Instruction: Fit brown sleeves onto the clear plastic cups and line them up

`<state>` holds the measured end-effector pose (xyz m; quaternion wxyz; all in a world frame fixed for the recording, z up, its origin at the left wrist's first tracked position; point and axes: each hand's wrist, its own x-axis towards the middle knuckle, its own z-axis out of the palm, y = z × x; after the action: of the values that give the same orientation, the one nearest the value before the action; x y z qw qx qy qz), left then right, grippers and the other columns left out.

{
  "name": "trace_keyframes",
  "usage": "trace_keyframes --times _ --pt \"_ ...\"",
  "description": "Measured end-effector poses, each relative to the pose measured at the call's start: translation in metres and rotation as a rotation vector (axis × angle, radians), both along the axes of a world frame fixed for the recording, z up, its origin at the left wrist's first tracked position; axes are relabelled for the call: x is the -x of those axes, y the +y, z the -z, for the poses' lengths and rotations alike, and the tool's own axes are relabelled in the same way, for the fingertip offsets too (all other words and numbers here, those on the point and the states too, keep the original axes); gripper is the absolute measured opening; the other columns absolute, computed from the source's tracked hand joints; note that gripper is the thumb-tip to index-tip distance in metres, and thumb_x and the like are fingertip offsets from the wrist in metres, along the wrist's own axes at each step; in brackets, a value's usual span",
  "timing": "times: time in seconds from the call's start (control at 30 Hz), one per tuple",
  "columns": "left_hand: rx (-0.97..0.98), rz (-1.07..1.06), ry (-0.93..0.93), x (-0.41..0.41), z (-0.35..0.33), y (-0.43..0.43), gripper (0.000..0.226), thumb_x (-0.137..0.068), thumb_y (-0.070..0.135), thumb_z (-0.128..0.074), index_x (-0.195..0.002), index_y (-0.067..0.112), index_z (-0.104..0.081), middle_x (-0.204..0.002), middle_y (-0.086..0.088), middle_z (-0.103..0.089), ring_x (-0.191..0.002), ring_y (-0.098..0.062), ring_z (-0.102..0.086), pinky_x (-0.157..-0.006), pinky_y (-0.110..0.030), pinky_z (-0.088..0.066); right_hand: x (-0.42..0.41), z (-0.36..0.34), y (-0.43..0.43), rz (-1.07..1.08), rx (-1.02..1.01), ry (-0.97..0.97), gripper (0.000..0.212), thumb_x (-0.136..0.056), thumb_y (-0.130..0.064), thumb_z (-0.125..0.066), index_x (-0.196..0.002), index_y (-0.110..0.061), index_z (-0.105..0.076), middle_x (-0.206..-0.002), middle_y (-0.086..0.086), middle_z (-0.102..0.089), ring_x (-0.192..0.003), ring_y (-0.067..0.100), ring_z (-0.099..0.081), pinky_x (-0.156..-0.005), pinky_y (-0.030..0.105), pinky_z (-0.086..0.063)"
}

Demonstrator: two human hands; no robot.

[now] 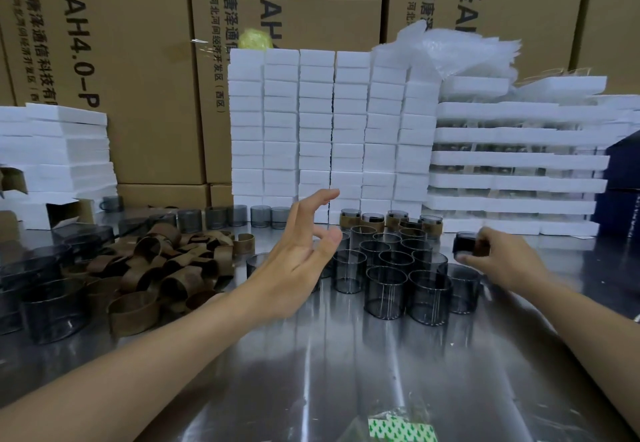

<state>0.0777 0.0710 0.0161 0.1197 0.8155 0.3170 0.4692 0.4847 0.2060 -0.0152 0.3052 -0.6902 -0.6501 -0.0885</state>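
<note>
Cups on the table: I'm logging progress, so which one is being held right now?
The cup gripped by the right hand, just right of the bare cluster. No hand grips any other; the left hand holds nothing.

Bare table point(346, 372) front – cups point(388, 268) centre, sleeve pile point(166, 268) left.

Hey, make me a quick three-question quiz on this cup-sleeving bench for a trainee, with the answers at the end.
1. True or false: the left hand is gripping something.
2. The loose brown sleeves lie where, relative to the bare cups? A) to their left B) to their right C) stacked on them
3. Fill in: the right hand grips a dark ____.
Key: 1 false; 2 A; 3 cup.
</note>
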Motion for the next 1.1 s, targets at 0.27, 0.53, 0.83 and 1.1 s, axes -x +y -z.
trace_keyframes --times 0.27,0.53,0.83,1.1 --pt "0.059 0.01 0.037 0.002 0.003 0.003 0.045 -0.102 0.07 -0.029 -0.143 0.077 -0.013 -0.146 0.028 -0.03 -0.124 0.003 -0.054 -0.094 -0.028 -0.047 0.01 -0.004 0.002 -0.036 0.12 -0.03 0.054 -0.087 -0.073 -0.074 -0.113 -0.034 -0.048 -0.108 -0.001 -0.057 -0.091 0.023 -0.061 -0.077 0.042 -0.051" --pt "0.063 -0.002 0.06 0.003 0.004 0.003 0.042 -0.106 0.063 -0.031 -0.14 0.079 -0.012 -0.15 0.024 -0.029 -0.123 0.006 -0.053 -0.094 -0.025 -0.046 0.023 -0.016 -0.009 0.108 0.098 -0.086 0.057 -0.093 -0.079 -0.06 -0.117 -0.029 -0.049 -0.074 -0.004 -0.066 -0.07 0.015 -0.063 -0.057 0.034 -0.043" --pt "0.063 -0.021 0.118 0.003 0.004 0.005 0.042 -0.107 0.064 -0.03 -0.147 0.069 -0.019 -0.142 0.031 -0.029 -0.12 0.001 -0.054 -0.092 -0.013 -0.039 0.024 -0.019 -0.003 -0.095 0.14 0.316 0.067 -0.087 -0.051 -0.088 -0.141 -0.027 -0.055 -0.109 0.008 -0.076 -0.101 0.029 -0.072 -0.09 0.045 -0.059" --pt "0.048 -0.031 0.175 0.006 0.006 0.008 0.037 -0.105 0.071 -0.029 -0.141 0.067 -0.036 -0.146 0.031 -0.031 -0.121 0.001 -0.054 -0.096 -0.02 -0.043 0.031 -0.015 0.0 -0.13 0.137 0.294 0.044 -0.095 -0.042 -0.082 -0.128 -0.028 -0.057 -0.081 0.01 -0.08 -0.083 0.029 -0.078 -0.084 0.046 -0.063"
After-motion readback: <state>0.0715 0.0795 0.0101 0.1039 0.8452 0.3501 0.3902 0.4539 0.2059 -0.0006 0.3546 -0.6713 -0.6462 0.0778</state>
